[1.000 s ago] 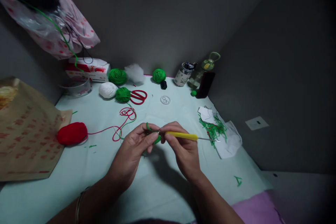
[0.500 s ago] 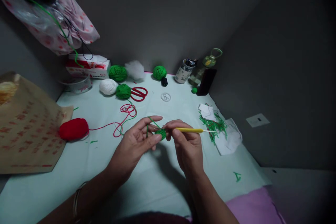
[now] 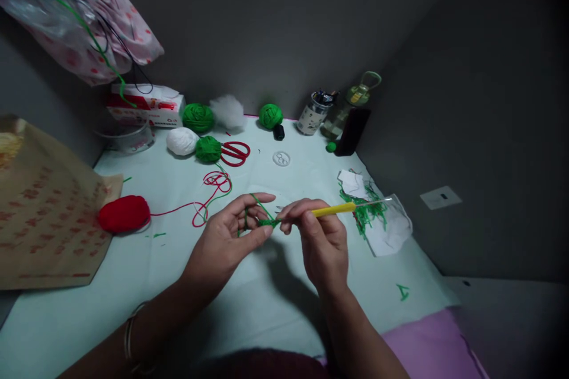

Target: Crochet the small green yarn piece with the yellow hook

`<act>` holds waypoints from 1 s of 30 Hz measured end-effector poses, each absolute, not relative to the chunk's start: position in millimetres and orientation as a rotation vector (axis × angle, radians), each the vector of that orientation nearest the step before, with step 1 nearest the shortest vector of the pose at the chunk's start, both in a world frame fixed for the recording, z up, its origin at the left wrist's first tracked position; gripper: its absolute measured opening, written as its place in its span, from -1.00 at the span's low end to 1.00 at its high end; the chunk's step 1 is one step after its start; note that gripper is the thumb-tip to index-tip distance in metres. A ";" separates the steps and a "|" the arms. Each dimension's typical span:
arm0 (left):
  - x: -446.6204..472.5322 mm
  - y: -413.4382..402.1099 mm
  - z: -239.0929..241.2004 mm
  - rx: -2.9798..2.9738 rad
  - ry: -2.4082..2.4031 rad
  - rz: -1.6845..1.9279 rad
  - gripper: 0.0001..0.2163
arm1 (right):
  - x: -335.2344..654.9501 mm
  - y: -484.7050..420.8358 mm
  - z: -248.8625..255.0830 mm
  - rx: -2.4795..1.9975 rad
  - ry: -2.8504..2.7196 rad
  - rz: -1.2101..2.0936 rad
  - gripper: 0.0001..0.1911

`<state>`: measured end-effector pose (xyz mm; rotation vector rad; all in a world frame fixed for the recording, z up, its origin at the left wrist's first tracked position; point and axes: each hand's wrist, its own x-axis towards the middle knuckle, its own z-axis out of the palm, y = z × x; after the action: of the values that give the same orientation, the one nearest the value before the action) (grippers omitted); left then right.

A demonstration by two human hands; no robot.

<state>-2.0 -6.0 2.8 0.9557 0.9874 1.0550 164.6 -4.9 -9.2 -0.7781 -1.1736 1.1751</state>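
Between the thumb and fingers of my left hand [image 3: 226, 234] is a small green crochet piece [image 3: 268, 223], partly covered by the fingertips. Green yarn [image 3: 263, 206] runs from the piece up over my raised left index finger and loops round other fingers. My right hand [image 3: 323, 240] pinches a crochet hook [image 3: 334, 209] by its yellow handle, the back end pointing right and slightly up. The hook's tip is at the green piece, mostly hidden by my right fingers. A green yarn ball [image 3: 208, 149] and red-handled scissors [image 3: 235, 154] lie beyond my left hand.
A red yarn ball [image 3: 124, 214] and a paper bag [image 3: 48, 213] stand at the left. At the back are a white yarn ball [image 3: 182, 141], a pen cup [image 3: 310, 117], a bottle [image 3: 336, 115] and a dark phone [image 3: 352, 132]. Green yarn scraps [image 3: 364, 206] lie at the right.
My right hand has moved slightly right, and the hook now tilts with its back end higher. The green piece has turned and shows less of its face. The view has shifted a little.
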 end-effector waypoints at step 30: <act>2.5 -6.9 0.9 0.730 0.794 1.036 -0.60 | 162.9 -6.2 -10.9 -0.820 -1.412 0.853 -0.80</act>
<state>2.5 -6.9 0.9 0.7301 0.7944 1.0357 162.9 -6.2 -10.9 -0.8197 -1.4119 0.8532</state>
